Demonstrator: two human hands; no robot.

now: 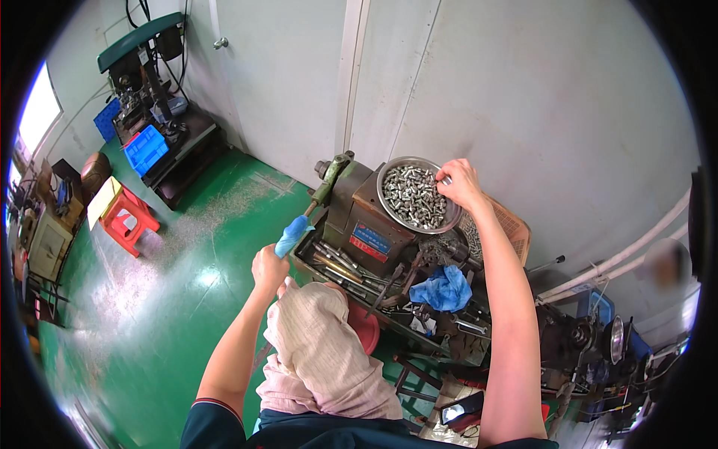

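Observation:
My left hand (269,269) is closed round the end of a machine lever, whose grip is wrapped in blue cloth (293,233). The lever runs up to a green fitting (327,183) on the machine's left end. Over the right rim of a round metal bowl (385,206), my right hand (460,183) has its fingers pinched together. A small metal piece (446,180) shows at the fingertips. Many short, shiny metal pieces (415,198) fill the bowl, which sits on top of the grey-brown machine (359,196).
Rods and tools (336,266) lie in a tray along the machine's front. A crumpled blue cloth (443,289) rests near the spindle. Behind my right forearm stands a brown basket (516,224). A red stool (129,222) and a bench with a blue bin (146,150) stand left.

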